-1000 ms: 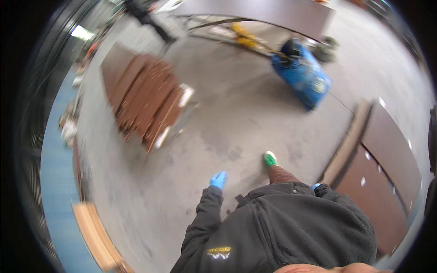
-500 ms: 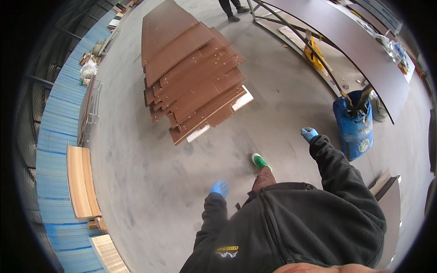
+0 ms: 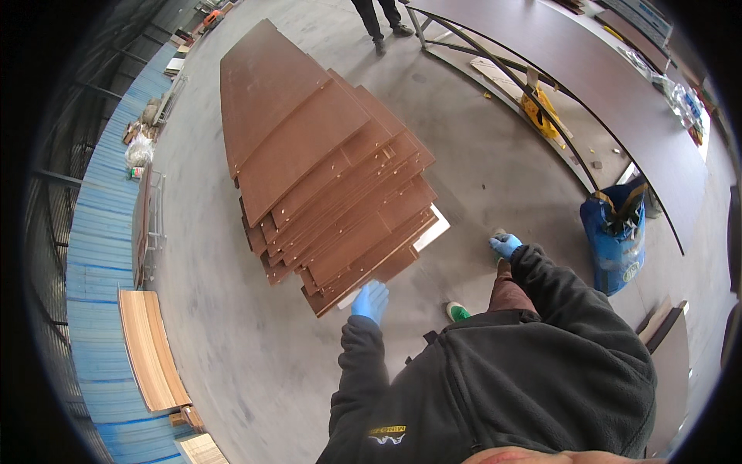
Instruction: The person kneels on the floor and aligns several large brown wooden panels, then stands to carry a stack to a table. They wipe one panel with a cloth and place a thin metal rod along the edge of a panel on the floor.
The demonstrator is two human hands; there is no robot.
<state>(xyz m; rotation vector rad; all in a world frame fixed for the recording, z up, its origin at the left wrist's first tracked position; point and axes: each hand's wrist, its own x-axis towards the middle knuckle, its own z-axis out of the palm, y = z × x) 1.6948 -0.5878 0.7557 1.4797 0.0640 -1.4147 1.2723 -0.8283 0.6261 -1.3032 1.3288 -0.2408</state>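
A stack of brown wooden panels point(image 3: 332, 178) lies on the floor ahead of me, its sheets fanned out unevenly. White boards point(image 3: 433, 226) stick out beneath its near end. My left hand point(image 3: 370, 301), in a blue glove, is open with its fingers stretched out. In the picture it overlaps the stack's near corner, but I cannot tell if it touches. My right hand point(image 3: 506, 245), also blue-gloved, is closed with nothing visible in it, held over the floor to the right of the stack. One green shoe point(image 3: 457, 312) shows below, between my hands.
At the right stands a long table point(image 3: 618, 85) on a dark metal frame. A blue sack point(image 3: 614, 240) sits by its near end, and a yellow bag point(image 3: 541, 112) lies under it. Another person's legs point(image 3: 379, 22) are at the far side. Light wood boards point(image 3: 153, 348) lie at the left.
I have stepped forward, so the panel stack looks nearer and larger. My left hand has moved up toward its near corner. The other person's legs show more.
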